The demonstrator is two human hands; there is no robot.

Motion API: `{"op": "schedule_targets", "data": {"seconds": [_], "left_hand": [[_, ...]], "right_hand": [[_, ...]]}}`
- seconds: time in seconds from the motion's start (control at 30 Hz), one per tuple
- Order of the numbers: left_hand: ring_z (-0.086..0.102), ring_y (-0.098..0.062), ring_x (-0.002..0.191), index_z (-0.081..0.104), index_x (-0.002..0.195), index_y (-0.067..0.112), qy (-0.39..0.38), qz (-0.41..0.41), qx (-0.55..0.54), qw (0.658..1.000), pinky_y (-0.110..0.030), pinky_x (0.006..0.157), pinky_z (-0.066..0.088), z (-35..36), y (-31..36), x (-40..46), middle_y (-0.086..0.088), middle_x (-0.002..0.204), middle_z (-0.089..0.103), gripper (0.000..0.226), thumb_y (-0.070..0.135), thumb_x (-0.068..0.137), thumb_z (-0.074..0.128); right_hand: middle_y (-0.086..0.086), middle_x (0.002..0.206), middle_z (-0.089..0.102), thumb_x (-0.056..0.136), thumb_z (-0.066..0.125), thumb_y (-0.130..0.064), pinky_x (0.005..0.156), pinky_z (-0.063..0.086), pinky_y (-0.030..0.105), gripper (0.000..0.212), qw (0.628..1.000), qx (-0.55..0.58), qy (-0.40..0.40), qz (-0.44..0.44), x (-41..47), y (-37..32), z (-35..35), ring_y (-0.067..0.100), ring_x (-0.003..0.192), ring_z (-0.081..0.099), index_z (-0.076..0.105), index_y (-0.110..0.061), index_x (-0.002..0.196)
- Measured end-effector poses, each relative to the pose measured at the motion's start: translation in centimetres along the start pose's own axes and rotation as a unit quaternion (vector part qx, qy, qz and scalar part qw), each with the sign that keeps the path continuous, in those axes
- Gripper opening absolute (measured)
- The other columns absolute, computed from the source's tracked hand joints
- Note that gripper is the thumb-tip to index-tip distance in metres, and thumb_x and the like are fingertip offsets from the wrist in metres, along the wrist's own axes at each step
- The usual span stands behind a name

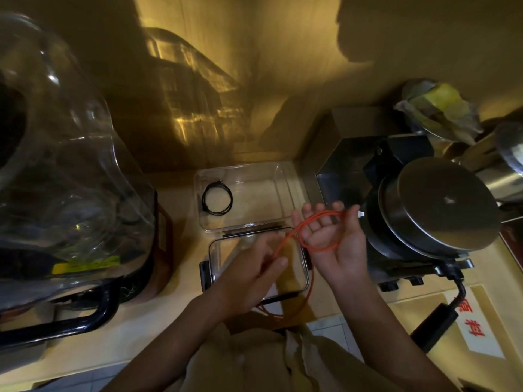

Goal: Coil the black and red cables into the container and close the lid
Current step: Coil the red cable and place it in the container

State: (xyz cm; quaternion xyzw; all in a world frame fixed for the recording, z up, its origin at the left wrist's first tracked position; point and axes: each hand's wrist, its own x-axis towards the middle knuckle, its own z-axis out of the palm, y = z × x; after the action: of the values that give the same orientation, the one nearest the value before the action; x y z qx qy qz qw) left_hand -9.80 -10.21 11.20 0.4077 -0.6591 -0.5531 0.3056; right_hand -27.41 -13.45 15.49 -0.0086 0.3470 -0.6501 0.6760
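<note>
A clear plastic container (285,176) stands on the counter by the wall, with the black cable (217,198) coiled in its left part. Its clear lid (215,250) with black clips lies flat just in front of it. My right hand (334,244) is palm up above the lid's right edge, and the red cable (319,230) loops around its fingers, its white plug pinched at my thumb tip. My left hand (254,267) pinches the red cable's running length over the lid. The loose rest of the red cable hangs down past the counter's front edge.
A large blender with a clear jug (65,171) fills the left side of the counter. A metal machine with a round steel disc (435,205) stands close on the right, its black handle (435,321) pointing forward. A bowl with wrapped items (435,108) sits behind it.
</note>
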Motion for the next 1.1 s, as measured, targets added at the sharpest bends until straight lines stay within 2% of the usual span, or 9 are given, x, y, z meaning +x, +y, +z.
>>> {"op": "schedule_targets", "data": {"seconds": [0.07, 0.17, 0.3, 0.37, 0.5, 0.67, 0.8, 0.97, 1.1], "left_hand": [[0.059, -0.018, 0.069, 0.050, 0.107, 0.039, 0.017, -0.036, 0.002, 0.999, -0.042, 0.065, 0.055, -0.2, -1.2, -0.5, 0.001, 0.075, 0.058, 0.014, 0.030, 0.097, 0.053], [0.064, -0.011, 0.071, 0.056, 0.092, 0.031, 0.023, -0.071, -0.009, 0.997, -0.031, 0.068, 0.055, -0.9, -3.0, -1.5, -0.001, 0.075, 0.063, 0.014, 0.018, 0.097, 0.056], [0.062, -0.011, 0.078, 0.057, 0.090, 0.025, -0.050, -0.125, -0.027, 0.991, -0.027, 0.075, 0.051, -1.9, -4.8, -2.6, 0.008, 0.079, 0.060, 0.013, 0.014, 0.096, 0.059], [0.057, -0.007, 0.078, 0.056, 0.089, 0.026, -0.072, -0.142, -0.014, 0.987, -0.031, 0.077, 0.050, -1.9, -5.4, -2.9, 0.012, 0.079, 0.057, 0.015, 0.013, 0.096, 0.059], [0.067, -0.020, 0.087, 0.058, 0.094, 0.021, -0.082, -0.150, -0.027, 0.985, -0.043, 0.090, 0.054, -2.0, -5.7, -3.1, -0.008, 0.087, 0.067, 0.009, 0.014, 0.098, 0.055], [0.058, -0.011, 0.067, 0.058, 0.097, 0.036, 0.059, -0.071, -0.037, 0.995, -0.029, 0.063, 0.051, -1.9, -4.3, -2.9, 0.003, 0.078, 0.060, 0.021, 0.018, 0.101, 0.050], [0.060, -0.012, 0.064, 0.059, 0.104, 0.033, 0.161, -0.032, 0.042, 0.985, -0.021, 0.058, 0.045, -2.9, -2.8, -2.2, 0.012, 0.080, 0.065, 0.011, 0.026, 0.098, 0.052], [0.063, -0.004, 0.089, 0.068, 0.108, 0.020, 0.140, 0.068, 0.190, 0.969, -0.023, 0.077, 0.050, -4.9, -0.1, -1.6, 0.010, 0.096, 0.066, 0.019, 0.014, 0.097, 0.054], [0.063, -0.014, 0.086, 0.069, 0.104, 0.021, 0.092, 0.129, 0.285, 0.945, -0.033, 0.070, 0.053, -5.2, 2.1, -0.9, 0.004, 0.094, 0.064, 0.021, 0.007, 0.094, 0.057]], "right_hand": [[0.007, 0.086, 0.069, 0.100, 0.035, -0.057, 0.081, 0.059, 0.047, 0.052, 1.000, 0.014, 0.012, -0.018, 0.1, -0.7, -0.1, 0.025, 0.085, 0.074, 0.064, -0.021, 0.077], [0.006, 0.089, 0.067, 0.101, 0.033, -0.056, 0.083, 0.056, 0.047, 0.051, 0.999, 0.019, 0.022, -0.041, 0.3, -1.8, -0.3, 0.024, 0.087, 0.071, 0.064, -0.021, 0.081], [0.006, 0.090, 0.062, 0.102, 0.030, -0.056, 0.086, 0.052, 0.047, 0.048, 0.997, 0.018, 0.041, -0.055, 0.6, -2.8, -0.2, 0.023, 0.086, 0.065, 0.059, -0.021, 0.085], [0.006, 0.091, 0.062, 0.102, 0.031, -0.055, 0.086, 0.052, 0.047, 0.048, 0.997, 0.017, 0.050, -0.062, 0.6, -3.1, 0.0, 0.023, 0.085, 0.065, 0.059, -0.021, 0.085], [0.007, 0.088, 0.064, 0.102, 0.032, -0.055, 0.087, 0.053, 0.044, 0.048, 0.994, 0.042, 0.063, -0.084, 0.8, -3.8, 0.3, 0.023, 0.084, 0.064, 0.060, -0.020, 0.083], [0.010, 0.086, 0.071, 0.100, 0.033, -0.057, 0.083, 0.057, 0.046, 0.051, 0.989, 0.015, 0.059, -0.133, 1.0, -4.9, 0.0, 0.026, 0.082, 0.071, 0.064, -0.019, 0.088], [0.009, 0.088, 0.073, 0.100, 0.031, -0.057, 0.084, 0.059, 0.045, 0.050, 0.981, -0.063, 0.045, -0.177, 1.1, -5.3, -0.1, 0.027, 0.088, 0.074, 0.065, -0.022, 0.095], [0.008, 0.093, 0.069, 0.104, 0.022, -0.052, 0.088, 0.058, 0.042, 0.048, 0.958, -0.180, 0.027, -0.221, 0.9, -5.4, 0.1, 0.026, 0.093, 0.071, 0.058, -0.021, 0.111], [0.011, 0.100, 0.066, 0.106, 0.020, -0.047, 0.093, 0.055, 0.043, 0.047, 0.946, -0.229, 0.021, -0.229, 0.5, -4.7, 0.5, 0.027, 0.098, 0.068, 0.058, -0.019, 0.113]]}}
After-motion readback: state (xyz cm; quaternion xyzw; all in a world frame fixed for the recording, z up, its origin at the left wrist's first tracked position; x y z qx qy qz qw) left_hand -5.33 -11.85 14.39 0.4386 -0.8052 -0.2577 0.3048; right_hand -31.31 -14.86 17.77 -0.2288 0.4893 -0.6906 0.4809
